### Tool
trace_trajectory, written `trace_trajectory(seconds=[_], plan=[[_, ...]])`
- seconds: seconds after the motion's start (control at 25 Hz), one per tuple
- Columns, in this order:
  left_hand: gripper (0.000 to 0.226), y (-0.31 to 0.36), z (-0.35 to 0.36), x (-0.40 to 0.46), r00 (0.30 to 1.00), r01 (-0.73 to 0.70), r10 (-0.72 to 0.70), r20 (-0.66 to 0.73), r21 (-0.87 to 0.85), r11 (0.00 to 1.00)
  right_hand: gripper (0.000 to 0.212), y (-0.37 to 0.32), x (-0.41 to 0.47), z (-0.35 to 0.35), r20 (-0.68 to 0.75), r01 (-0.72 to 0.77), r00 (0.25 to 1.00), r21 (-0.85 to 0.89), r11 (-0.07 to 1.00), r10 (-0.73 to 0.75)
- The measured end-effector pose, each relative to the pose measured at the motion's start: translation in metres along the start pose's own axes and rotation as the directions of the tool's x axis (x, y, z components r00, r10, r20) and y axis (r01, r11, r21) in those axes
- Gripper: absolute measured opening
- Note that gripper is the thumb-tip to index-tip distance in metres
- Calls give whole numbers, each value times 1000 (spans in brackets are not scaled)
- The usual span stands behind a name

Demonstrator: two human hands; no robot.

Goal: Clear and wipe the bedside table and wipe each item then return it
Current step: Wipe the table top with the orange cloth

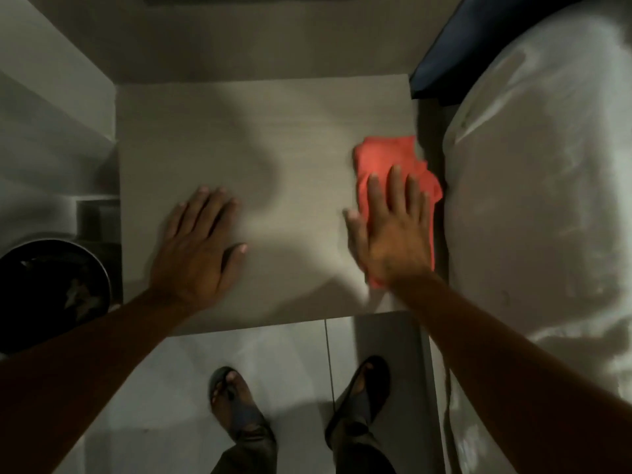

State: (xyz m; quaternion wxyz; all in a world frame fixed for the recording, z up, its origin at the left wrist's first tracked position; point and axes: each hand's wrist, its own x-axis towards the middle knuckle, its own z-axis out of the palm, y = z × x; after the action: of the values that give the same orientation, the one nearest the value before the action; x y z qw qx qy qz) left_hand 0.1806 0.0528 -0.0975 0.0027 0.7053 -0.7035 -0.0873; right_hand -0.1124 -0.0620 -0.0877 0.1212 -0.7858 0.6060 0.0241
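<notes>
The bedside table (239, 131) is a pale square top seen from straight above, with nothing standing on it. A red-orange cloth (386, 155) lies flat near its right edge. My right hand (393, 227) presses palm-down on the cloth, fingers spread and pointing away from me, with the cloth showing past the fingertips and along the hand's right side. My left hand (198, 248) rests flat on the bare table top at the near left, fingers apart, holding nothing.
A bed with a white sheet (547, 200) runs along the table's right side, a dark blue pillow (455, 56) at its head. A round dark bin (51, 285) stands left of the table. My sandalled feet (239, 401) are on the tiled floor in front.
</notes>
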Motion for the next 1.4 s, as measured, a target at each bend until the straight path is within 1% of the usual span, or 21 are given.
trace_trajectory(seconds=[0.04,0.08,0.12,0.16,0.2,0.24,0.28,0.32,0.36,0.44,0.52,0.6,0.64,0.72,0.8,0.88,0.96,1.12,1.2,1.32,1.4], plan=[[66,-1,4,1,1000,-14,14,-11,8,1000,72,-7,41,-3,-44,-116,992,58,992,119],[65,-2,7,2,1000,-18,18,-23,10,1000,72,-25,82,-14,-17,-176,984,112,978,179],[65,-3,8,1,999,-12,12,-31,14,1000,70,-48,105,-17,17,-149,989,109,983,148],[64,-3,7,0,999,-7,7,-35,10,1000,68,-73,108,-10,27,-48,999,87,995,46],[63,-3,5,2,999,-2,2,-37,3,1000,65,-96,88,2,14,123,992,52,991,-124],[63,-2,2,4,999,5,-5,-37,-3,1000,62,-115,42,14,42,266,962,69,961,-269],[62,0,0,5,999,11,-11,-33,-3,1000,59,-120,-17,23,65,363,928,75,929,-367],[62,1,-1,3,1000,12,-12,-22,-2,1000,57,-112,-78,32,77,378,920,71,923,-383],[62,0,-1,2,1000,5,-5,-25,5,1000,56,-98,-116,28,79,312,945,77,947,-317],[62,-1,-1,4,1000,9,-8,-29,21,1000,58,-59,-108,21,47,147,987,82,986,-151],[63,-1,1,5,1000,7,-7,-17,20,1000,60,-48,-33,9,30,11,999,69,998,-14],[63,-1,2,2,1000,16,-16,-26,15,1000,62,-67,62,-1,-12,-25,1000,66,997,26],[62,-2,3,3,1000,14,-13,-28,19,1000,63,-86,96,-4,-5,-5,1000,65,998,5],[61,-4,3,3,1000,6,-6,-26,17,1000,62,-127,100,10,-7,79,997,57,995,-79],[60,-4,3,2,1000,5,-5,-23,26,1000,61,-150,32,27,-4,241,970,45,969,-242],[59,-3,2,1,999,11,-10,-30,28,1000,59,-135,-54,41,-11,304,953,48,951,-304],[60,-3,1,1,999,16,-16,-44,6,1000,58,-111,-89,40,-16,267,964,42,963,-267],[62,0,0,-1,998,20,-19,-58,8,1000,56,-125,-34,30,22,185,982,57,981,-186],[62,0,0,-2,999,23,-22,-47,21,1000,58,-147,-6,24,35,207,976,126,970,-213],[63,0,0,1,999,16,-16,-40,12,1000,61,-127,15,10,-123,253,967,370,894,-223],[65,1,1,0,1000,10,-10,-27,-5,1000,55,-86,20,6,-244,192,966,438,878,-90]])
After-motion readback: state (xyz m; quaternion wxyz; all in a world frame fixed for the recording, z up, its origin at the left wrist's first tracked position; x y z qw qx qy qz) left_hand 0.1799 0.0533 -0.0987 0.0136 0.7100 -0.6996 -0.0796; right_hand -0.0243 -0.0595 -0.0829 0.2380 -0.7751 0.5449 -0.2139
